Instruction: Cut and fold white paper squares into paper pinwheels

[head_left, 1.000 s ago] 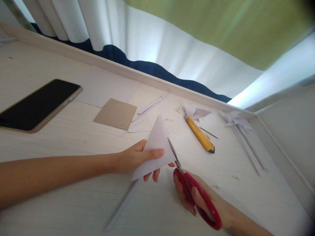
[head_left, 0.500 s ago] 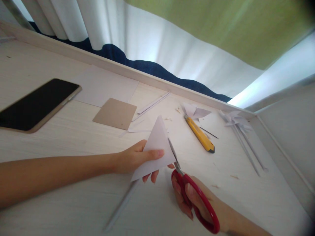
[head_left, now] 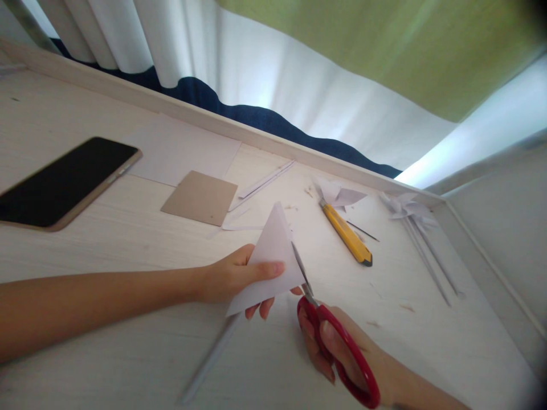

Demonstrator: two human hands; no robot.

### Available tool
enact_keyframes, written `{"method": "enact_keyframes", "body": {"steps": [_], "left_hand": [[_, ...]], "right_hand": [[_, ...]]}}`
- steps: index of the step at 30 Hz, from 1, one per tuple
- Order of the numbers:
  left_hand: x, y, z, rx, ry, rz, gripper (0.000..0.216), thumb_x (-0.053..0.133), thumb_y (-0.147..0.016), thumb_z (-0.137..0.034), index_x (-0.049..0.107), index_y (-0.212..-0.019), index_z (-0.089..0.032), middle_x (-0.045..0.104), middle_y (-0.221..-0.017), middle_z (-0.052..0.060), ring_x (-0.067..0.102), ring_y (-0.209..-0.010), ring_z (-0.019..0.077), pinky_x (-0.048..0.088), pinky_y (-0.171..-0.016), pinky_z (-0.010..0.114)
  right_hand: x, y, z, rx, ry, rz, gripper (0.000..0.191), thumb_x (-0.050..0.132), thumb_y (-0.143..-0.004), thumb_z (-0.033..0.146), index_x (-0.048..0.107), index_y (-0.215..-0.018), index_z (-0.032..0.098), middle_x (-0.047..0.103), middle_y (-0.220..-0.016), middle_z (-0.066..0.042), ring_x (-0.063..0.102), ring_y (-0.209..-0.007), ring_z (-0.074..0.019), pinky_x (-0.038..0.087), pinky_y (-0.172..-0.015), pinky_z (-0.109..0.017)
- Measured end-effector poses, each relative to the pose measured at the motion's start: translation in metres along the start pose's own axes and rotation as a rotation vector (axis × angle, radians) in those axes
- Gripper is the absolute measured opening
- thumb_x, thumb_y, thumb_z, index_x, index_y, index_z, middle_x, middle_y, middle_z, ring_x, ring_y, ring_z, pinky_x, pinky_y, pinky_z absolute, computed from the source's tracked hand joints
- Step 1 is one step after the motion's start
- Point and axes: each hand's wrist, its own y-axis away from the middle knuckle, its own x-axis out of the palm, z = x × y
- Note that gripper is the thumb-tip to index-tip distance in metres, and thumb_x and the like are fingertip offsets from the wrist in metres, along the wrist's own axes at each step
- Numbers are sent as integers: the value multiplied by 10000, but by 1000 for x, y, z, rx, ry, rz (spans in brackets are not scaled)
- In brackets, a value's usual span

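A white sheet of paper folded into a triangle is pinched in my left hand, thumb on top and fingers beneath. My right hand grips red-handled scissors, with a thumb and fingers through the loops. The blades lie along the right edge of the folded paper, near its lower right corner. How far they bite into it I cannot tell. Under my left hand, a rolled white paper stick rests on the table, its upper end hidden by the folded paper.
A phone, a white sheet and a grey-brown card square lie to the left. Beyond my hands are paper strips, a yellow cutter, a thin dark rod and paper pinwheels. A raised ledge edges the table.
Almost nothing differs. The folded paper and left fingers have shifted very slightly, and the scissor handles sit a touch lower and further left.
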Motion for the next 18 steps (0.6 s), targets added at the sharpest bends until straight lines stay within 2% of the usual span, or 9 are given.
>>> {"method": "enact_keyframes", "body": {"steps": [18], "left_hand": [[-1,0,3,-43,-16,-32,394,453,-800,-430,637,-863,-87,554,-471,18,460,-342,60,345,-316,112]], "right_hand": [[1,0,1,37,16,-9,427,209,-810,596,353,-751,199,333,-522,62,285,-443,-81,247,-415,-220]]}}
